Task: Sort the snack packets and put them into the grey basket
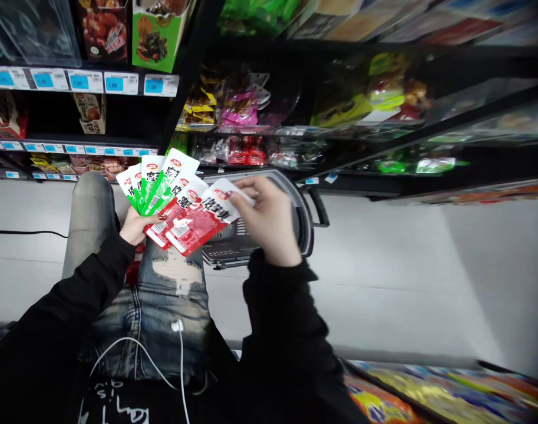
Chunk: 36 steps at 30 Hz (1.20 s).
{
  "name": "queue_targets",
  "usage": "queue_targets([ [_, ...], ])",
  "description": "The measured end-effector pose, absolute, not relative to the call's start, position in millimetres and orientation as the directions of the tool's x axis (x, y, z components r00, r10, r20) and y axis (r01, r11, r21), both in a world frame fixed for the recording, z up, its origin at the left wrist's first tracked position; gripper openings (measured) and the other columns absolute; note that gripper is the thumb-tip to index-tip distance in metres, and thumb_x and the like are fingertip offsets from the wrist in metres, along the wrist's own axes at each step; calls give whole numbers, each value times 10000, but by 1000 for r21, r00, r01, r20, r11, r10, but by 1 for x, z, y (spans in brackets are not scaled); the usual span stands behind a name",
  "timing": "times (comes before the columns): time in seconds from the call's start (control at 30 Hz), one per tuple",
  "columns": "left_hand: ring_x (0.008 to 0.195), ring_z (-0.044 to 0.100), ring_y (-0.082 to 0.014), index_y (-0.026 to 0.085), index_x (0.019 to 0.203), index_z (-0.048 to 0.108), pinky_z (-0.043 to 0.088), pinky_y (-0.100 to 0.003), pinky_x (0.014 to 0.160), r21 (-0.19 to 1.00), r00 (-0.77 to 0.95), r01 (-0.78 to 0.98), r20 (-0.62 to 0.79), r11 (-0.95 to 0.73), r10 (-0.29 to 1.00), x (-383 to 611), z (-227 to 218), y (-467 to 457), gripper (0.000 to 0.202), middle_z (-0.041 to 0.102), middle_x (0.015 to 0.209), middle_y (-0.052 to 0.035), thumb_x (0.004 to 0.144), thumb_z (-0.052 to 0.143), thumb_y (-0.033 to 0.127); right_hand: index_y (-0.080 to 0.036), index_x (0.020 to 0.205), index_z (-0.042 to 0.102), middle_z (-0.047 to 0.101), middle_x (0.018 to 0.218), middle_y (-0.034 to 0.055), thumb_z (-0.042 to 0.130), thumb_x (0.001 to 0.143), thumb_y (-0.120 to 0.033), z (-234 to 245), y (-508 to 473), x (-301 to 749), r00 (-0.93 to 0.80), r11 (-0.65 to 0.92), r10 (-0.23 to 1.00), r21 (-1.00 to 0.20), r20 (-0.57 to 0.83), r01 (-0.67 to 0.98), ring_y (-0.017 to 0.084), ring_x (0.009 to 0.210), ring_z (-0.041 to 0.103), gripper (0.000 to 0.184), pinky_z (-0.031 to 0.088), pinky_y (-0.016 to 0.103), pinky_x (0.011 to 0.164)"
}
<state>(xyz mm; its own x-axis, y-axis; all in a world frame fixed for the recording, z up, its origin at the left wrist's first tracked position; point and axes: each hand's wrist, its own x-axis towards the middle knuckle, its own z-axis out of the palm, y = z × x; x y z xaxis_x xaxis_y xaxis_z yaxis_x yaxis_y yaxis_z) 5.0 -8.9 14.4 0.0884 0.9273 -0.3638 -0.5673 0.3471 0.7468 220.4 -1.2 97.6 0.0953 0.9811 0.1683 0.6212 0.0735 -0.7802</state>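
Observation:
My left hand (pixel 138 224) is closed on the lower ends of several snack packets fanned out above my knees. Green-and-white packets (pixel 160 184) spread to the left of the fan, and red-and-white packets (pixel 180 206) lie to the right. With thumb and fingers, my right hand (pixel 266 215) pinches the top corner of the rightmost red-and-white packet (pixel 202 221). That packet overlaps the others, and its lower end reaches toward my left hand. Whether my left fingers also touch it cannot be made out.
Beneath my right hand, a dark shopping basket (pixel 307 229) stands on the pale floor (pixel 383 265). Shelves with price tags (pixel 118 82) and bagged snacks (pixel 246 150) run across the front. More bright packages (pixel 383 400) sit at lower right. A white cord (pixel 182 365) hangs over my lap.

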Motion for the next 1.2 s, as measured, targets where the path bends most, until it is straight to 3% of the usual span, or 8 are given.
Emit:
queue_targets([
  [0.23,888,675,-230,171,849,663,514,-371,867,780,68,-539,-334,316,940,4,15,-8,502,733,916,-27,381,815,72,-201,841,576,680,713,10,547,788,-322,51,-23,185,247,4,936,-707,252,707,171,636,629,135,453,291,606],
  [0.37,876,680,-231,170,893,661,522,-371,864,801,81,-515,-308,304,948,3,13,-8,562,736,918,-30,366,824,62,-202,844,557,667,752,11,560,781,-327,40,-22,173,364,-25,895,-787,257,616,161,675,626,140,474,304,658],
  [0.43,907,678,-244,170,919,657,515,-389,885,803,62,-518,-310,296,949,3,11,-8,583,735,942,-37,372,824,60,-208,896,538,655,824,7,622,735,-330,33,-22,165,481,-14,847,-897,224,442,154,758,630,219,490,307,726],
  [0.53,980,661,-264,178,957,653,496,-409,922,809,39,-524,-289,266,956,4,9,-9,602,726,1003,-48,393,825,61,-220,982,508,641,961,10,686,664,-341,20,-25,149,594,63,804,-998,37,-24,140,879,626,384,500,301,815],
  [0.6,997,657,-264,183,958,657,495,-400,926,812,38,-526,-275,253,961,5,9,-10,591,722,1022,-50,403,827,70,-215,983,527,653,981,13,701,640,-343,14,-28,138,520,30,841,-947,-149,-321,140,879,631,405,508,308,830],
  [0.7,944,674,-246,186,942,668,512,-378,896,805,49,-530,-285,266,957,7,11,-11,584,730,991,-37,391,829,77,-201,953,584,690,942,9,736,603,-298,10,-32,127,360,-83,880,-847,-310,-525,141,834,644,394,521,304,811],
  [0.97,947,672,-230,194,847,699,505,-358,898,753,72,-581,-331,309,941,4,15,-10,340,741,904,-28,561,793,352,-192,854,640,723,858,-13,755,557,-231,6,-30,140,373,-75,872,-839,-318,-538,130,763,660,321,540,260,734],
  [1.2,857,684,-257,167,851,698,522,-406,851,866,71,-405,-291,295,954,2,10,-10,451,739,857,-39,426,849,188,-209,896,634,715,899,-10,715,599,-256,1,-31,142,387,-63,867,-840,-313,-539,138,812,665,311,541,283,781],
])
